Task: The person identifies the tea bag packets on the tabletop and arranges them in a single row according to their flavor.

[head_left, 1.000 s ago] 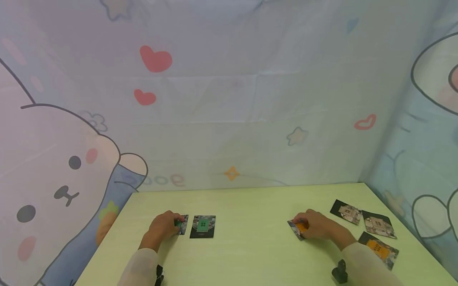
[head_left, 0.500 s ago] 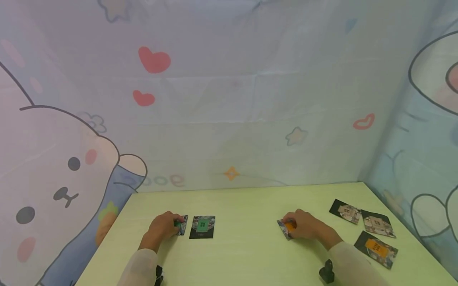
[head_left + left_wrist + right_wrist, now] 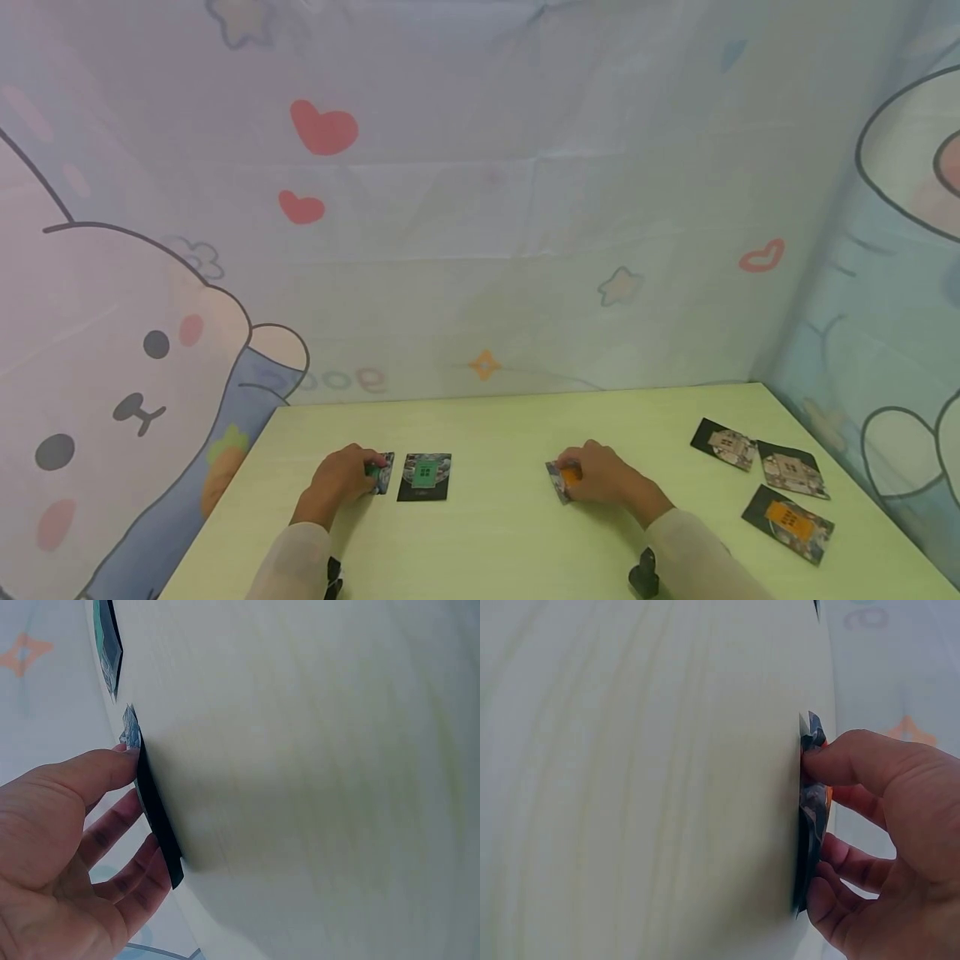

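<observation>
At the left of the table my left hand (image 3: 343, 482) grips a small flat packet with a green label (image 3: 385, 473). In the left wrist view the thumb lies on the near edge of this dark packet (image 3: 159, 814) and the fingers spread behind it. A second green-labelled packet (image 3: 424, 477) lies flat just to its right. Right of the table's middle, my right hand (image 3: 600, 477) pinches an orange-labelled packet (image 3: 558, 482) by its edge. The right wrist view shows its crinkled dark side (image 3: 810, 817) between thumb and fingers, at the table surface.
On the right of the pale yellow-green table (image 3: 495, 542) lie two packets with beige labels, one farther back (image 3: 726, 444) and one beside it (image 3: 795, 471). Another orange-labelled packet (image 3: 789, 522) lies nearer. A printed cloth (image 3: 480, 208) rises behind the table.
My right hand has moved left across the table with the orange-labelled packet, toward the green-labelled ones. The left hand has stayed in place on its packet.
</observation>
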Demonstrator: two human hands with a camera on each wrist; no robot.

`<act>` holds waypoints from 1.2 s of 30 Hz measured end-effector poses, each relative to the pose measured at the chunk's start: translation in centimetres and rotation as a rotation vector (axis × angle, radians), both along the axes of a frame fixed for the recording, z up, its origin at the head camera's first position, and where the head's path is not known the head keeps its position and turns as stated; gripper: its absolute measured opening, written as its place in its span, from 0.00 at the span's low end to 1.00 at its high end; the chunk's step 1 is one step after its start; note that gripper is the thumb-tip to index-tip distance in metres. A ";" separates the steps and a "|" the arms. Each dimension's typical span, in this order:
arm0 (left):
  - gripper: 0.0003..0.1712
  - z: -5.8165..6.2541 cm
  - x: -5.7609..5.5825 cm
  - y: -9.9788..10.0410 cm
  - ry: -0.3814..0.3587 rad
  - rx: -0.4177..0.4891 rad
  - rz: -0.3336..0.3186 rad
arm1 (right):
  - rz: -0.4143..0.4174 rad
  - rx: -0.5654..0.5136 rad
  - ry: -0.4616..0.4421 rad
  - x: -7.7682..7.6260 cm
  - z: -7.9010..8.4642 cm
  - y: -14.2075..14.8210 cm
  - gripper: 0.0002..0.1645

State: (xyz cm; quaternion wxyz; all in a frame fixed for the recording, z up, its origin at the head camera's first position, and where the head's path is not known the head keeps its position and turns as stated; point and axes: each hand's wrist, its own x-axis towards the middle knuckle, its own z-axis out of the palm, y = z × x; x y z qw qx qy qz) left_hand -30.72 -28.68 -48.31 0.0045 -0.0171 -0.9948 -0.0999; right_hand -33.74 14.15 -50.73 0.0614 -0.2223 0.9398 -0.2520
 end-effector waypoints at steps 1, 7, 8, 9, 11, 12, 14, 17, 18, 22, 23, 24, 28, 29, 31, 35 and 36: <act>0.17 0.0 0.0 0.0 0.001 0.003 0.000 | -0.003 0.003 0.000 0.1 0.0 -0.4 0.25; 0.17 -0.1 0.0 0.0 0.009 0.012 0.004 | -0.016 -0.018 0.000 0.7 0.8 -3.0 0.23; 0.17 -0.1 0.0 0.0 0.009 0.012 0.004 | -0.018 -0.022 0.001 0.7 0.9 -3.5 0.23; 0.17 -0.1 0.0 0.0 0.010 0.012 0.005 | -0.019 -0.021 0.005 0.8 1.0 -3.9 0.23; 0.17 -0.2 -0.1 -0.1 0.009 0.009 0.003 | -0.022 -0.015 0.011 0.8 1.1 -4.7 0.23; 0.17 -0.3 -0.1 -0.1 0.010 0.009 0.002 | -0.023 -0.011 0.016 0.8 1.1 -5.0 0.23; 0.17 -0.3 -0.1 -0.1 0.008 0.007 -0.001 | -0.024 -0.008 0.025 0.8 1.0 -5.7 0.23; 0.17 -0.4 -0.2 -0.2 0.005 0.010 -0.002 | -0.028 0.002 0.038 0.6 0.9 -6.7 0.23; 0.17 -0.4 -0.2 -0.2 0.004 0.011 -0.001 | -0.029 0.007 0.042 0.5 0.8 -7.0 0.23; 0.17 -0.4 -0.3 -0.3 0.003 0.008 0.004 | -0.028 0.015 0.048 0.3 0.6 -8.3 0.24; 0.17 -0.4 -0.3 -0.3 0.003 0.008 0.005 | -0.026 0.017 0.051 0.2 0.5 -8.6 0.24; 0.17 -0.5 -0.3 -0.4 0.004 0.006 0.002 | -0.023 0.019 0.055 0.2 0.5 -8.9 0.23; 0.17 -0.5 -0.3 -0.4 0.009 0.001 -0.007 | -0.012 0.025 0.072 0.2 0.5 -10.1 0.23; 0.17 -0.5 -0.2 -0.4 0.010 -0.002 -0.011 | -0.012 0.025 0.076 0.2 0.6 -10.5 0.23; 0.17 -0.4 -0.2 -0.3 0.012 -0.004 -0.014 | -0.014 0.025 0.082 0.3 0.7 -11.1 0.22; 0.18 -0.2 -0.1 -0.2 0.008 -0.001 -0.013 | -0.019 0.021 0.085 0.3 0.7 -12.4 0.22; 0.18 -0.1 -0.1 -0.1 0.007 0.000 -0.012 | -0.017 0.020 0.090 0.3 0.7 -12.6 0.22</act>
